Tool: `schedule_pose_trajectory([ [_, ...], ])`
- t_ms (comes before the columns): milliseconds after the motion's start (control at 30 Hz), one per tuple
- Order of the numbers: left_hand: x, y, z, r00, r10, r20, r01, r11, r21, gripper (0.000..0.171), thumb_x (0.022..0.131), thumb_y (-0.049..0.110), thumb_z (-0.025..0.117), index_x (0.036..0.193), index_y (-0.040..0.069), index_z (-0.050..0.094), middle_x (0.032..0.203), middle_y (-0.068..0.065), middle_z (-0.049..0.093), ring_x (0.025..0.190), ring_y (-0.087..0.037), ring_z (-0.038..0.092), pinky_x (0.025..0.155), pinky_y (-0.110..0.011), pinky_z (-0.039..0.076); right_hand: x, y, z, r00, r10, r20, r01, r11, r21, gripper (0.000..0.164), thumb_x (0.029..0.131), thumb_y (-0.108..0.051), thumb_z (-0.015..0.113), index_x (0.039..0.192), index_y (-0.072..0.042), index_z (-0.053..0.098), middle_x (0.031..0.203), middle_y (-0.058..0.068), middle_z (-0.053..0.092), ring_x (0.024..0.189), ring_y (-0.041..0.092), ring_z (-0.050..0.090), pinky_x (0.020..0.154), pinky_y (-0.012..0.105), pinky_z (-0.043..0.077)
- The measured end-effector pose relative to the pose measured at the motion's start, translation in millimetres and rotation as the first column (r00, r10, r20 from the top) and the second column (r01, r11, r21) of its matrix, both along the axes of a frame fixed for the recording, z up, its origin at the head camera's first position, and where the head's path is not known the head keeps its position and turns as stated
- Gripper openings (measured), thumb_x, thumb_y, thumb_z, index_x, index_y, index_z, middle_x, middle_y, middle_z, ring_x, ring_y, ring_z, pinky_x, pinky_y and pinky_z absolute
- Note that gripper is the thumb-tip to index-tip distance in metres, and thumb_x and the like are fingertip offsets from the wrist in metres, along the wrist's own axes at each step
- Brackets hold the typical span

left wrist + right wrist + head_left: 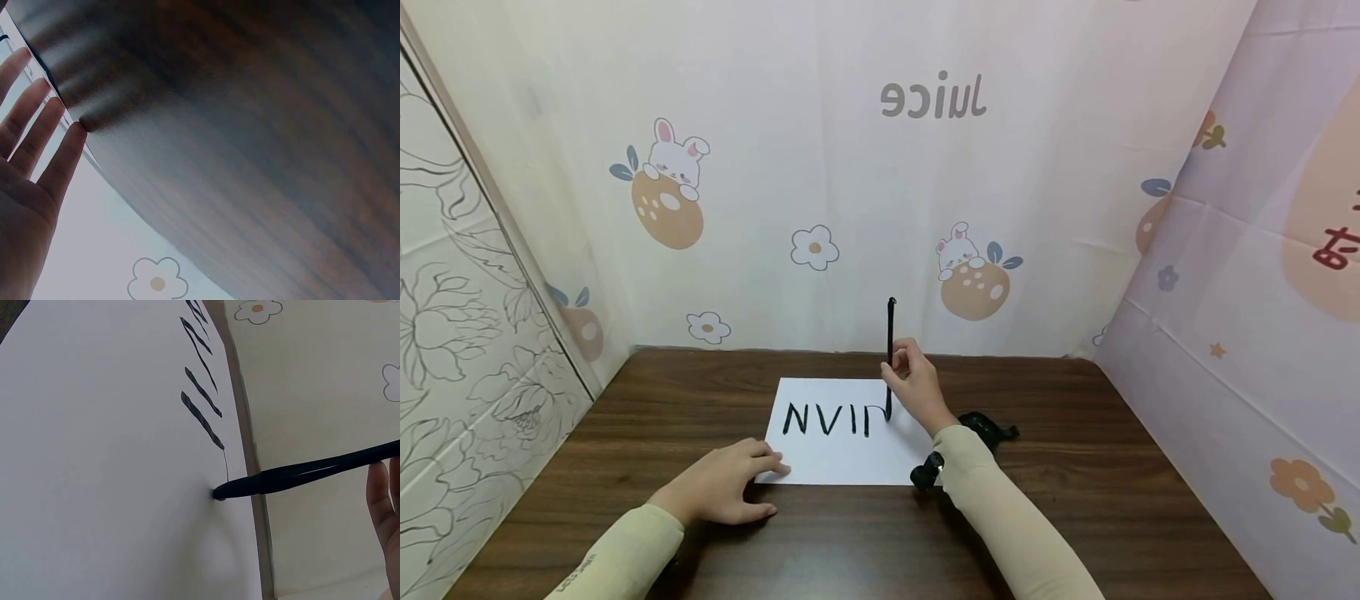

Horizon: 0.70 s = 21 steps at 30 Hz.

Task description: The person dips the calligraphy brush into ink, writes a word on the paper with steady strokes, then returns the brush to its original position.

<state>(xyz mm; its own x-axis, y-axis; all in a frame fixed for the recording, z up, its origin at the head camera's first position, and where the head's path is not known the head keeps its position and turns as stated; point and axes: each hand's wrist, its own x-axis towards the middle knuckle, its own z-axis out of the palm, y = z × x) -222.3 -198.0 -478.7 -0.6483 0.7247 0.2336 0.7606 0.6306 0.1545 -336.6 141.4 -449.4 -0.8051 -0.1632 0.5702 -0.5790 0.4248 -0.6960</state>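
Observation:
A black writing brush [891,333] stands nearly upright in my right hand [917,387], pinched between thumb and fingers. In the right wrist view the brush's dark tip [228,489] touches the white paper [112,425] at the end of a thin curved line. Black strokes reading "NVI" and a part-formed letter run across the upper half of the sheet [842,458]. My left hand [722,483] lies at the paper's lower left corner, fingers spread and resting on its edge. Those fingers [59,159] appear straight in the left wrist view.
A glossy black object [988,429] sits on the brown wooden table [1060,517], partly hidden by the right sleeve [1000,508]. Printed curtains [820,150] hang behind the table and at both sides. A small black device [927,472] is worn at the right wrist.

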Motion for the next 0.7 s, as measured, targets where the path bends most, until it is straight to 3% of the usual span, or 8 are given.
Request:
schedule_pose_trajectory([
  [700,0.1,0.0,-0.6,1.0,0.005,0.002,-0.005,1.0,-0.004,0.043,0.082,0.044,0.077,0.12,0.024,0.07,0.121,0.003,0.061,0.105,-0.015,0.06,0.082,-0.036,0.053,2.8,-1.0,2.0,0.999,0.041,0.035,-0.043,0.998,0.048,0.025,0.095,-0.005,0.066,0.11,-0.015,0.049,0.086,0.002,0.052,0.075,0.016,0.053,0.065,0.026,0.047],
])
